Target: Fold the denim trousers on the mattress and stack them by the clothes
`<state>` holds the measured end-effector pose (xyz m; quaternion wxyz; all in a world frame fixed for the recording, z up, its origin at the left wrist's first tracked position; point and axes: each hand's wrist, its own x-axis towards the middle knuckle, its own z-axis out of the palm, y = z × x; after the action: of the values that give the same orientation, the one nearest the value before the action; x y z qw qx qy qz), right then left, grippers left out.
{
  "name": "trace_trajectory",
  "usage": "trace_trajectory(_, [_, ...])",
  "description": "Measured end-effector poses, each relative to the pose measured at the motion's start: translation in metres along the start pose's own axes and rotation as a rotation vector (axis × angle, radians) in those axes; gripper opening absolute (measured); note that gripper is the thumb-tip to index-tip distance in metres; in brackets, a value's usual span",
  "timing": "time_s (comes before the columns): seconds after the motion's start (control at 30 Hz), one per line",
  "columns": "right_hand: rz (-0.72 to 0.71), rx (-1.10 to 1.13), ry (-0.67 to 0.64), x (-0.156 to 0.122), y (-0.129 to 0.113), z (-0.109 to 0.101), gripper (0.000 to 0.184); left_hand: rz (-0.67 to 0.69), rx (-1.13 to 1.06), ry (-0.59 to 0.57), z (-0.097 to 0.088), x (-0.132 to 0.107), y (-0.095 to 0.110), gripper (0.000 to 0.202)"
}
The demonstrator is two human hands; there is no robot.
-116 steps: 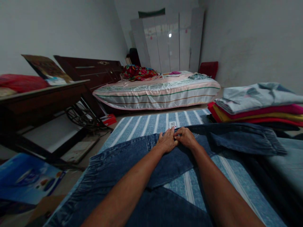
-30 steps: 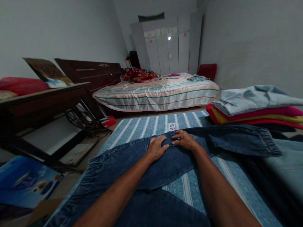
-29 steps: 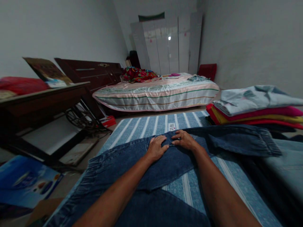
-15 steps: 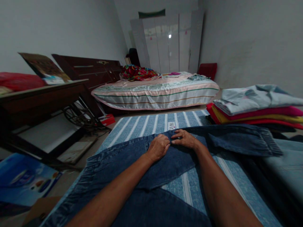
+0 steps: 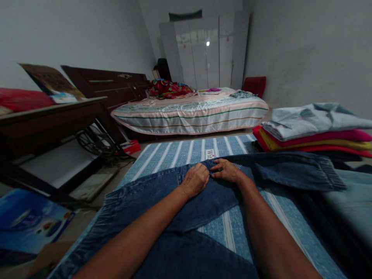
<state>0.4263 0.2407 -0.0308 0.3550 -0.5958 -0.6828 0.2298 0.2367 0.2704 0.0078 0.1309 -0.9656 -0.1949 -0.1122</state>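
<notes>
A pair of dark blue jeans [image 5: 151, 197] lies spread across a blue and white striped mattress [image 5: 186, 151] in front of me. My left hand [image 5: 195, 179] rests on the denim with its fingers curled under, gripping the fabric near the far edge. My right hand [image 5: 225, 170] lies beside it, almost touching, fingers pinched on the same edge of the jeans. One jeans leg [image 5: 293, 168] stretches away to the right.
A stack of folded red, yellow and pale cloths [image 5: 314, 130] sits at the right. A second mattress [image 5: 192, 110] lies beyond, with a white wardrobe [image 5: 203, 50] behind it. A dark wooden table [image 5: 49, 128] stands at the left, a blue box [image 5: 27, 221] near it.
My left hand has gone from lying flat on the denim to curled into a grip. It slid slightly right toward my right hand, which has barely moved.
</notes>
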Motion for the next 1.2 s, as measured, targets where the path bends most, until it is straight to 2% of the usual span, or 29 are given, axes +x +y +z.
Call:
trace_trajectory(0.43, [-0.014,-0.053,-0.044,0.0,-0.002,-0.002,0.028,-0.042,0.024,-0.078,0.003,0.009,0.006,0.013])
trace_trajectory(0.77, [-0.038,-0.068,-0.03,0.001,-0.003,-0.001,0.021,0.052,0.089,-0.089,0.002,0.009,0.003,0.021])
trace_trajectory(1.03, [-0.034,-0.087,-0.037,0.002,-0.002,0.0,0.025,0.213,0.128,-0.083,0.001,0.009,-0.007,0.018])
trace_trajectory(1.2, [-0.044,-0.09,-0.047,0.002,-0.005,-0.002,0.026,0.194,0.141,-0.095,0.0,0.003,-0.011,0.02])
